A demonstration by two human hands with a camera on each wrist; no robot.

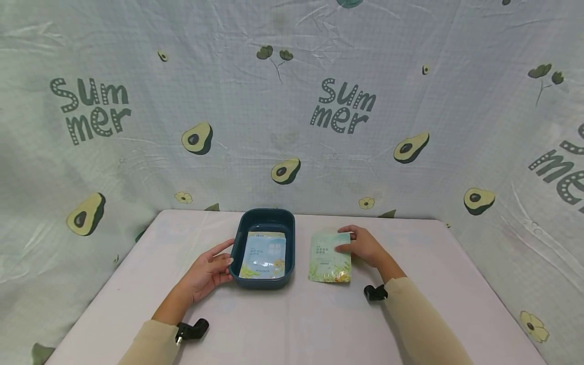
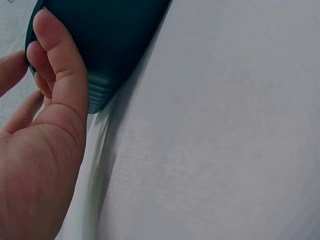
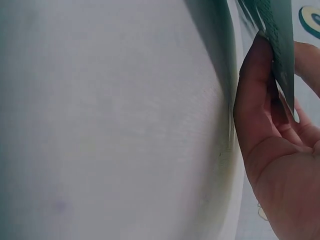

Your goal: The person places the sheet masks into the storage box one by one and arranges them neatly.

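A dark teal plastic bin (image 1: 262, 285) stands on the table. Inside it lies a flat blue packet (image 1: 263, 256) with printed lettering and a yellow-green lower edge. My left hand (image 1: 207, 271) touches the bin's left wall from outside, fingers spread loosely along it; the left wrist view has the thumb (image 2: 67, 75) against the bin's wall. To the right of the bin, my right hand (image 1: 362, 247) pinches a light green packet (image 1: 326, 258) by its upper right side. Close up, the green packet (image 3: 282, 50) sits between the thumb and fingers, tilted off the table.
A pale table (image 1: 292, 329) spreads under everything. Behind it and at the sides hangs a white curtain (image 1: 228, 101) printed with avocados and lettering. A black wrist camera (image 1: 193, 329) is worn at the left sleeve, another black camera (image 1: 375, 292) at the right.
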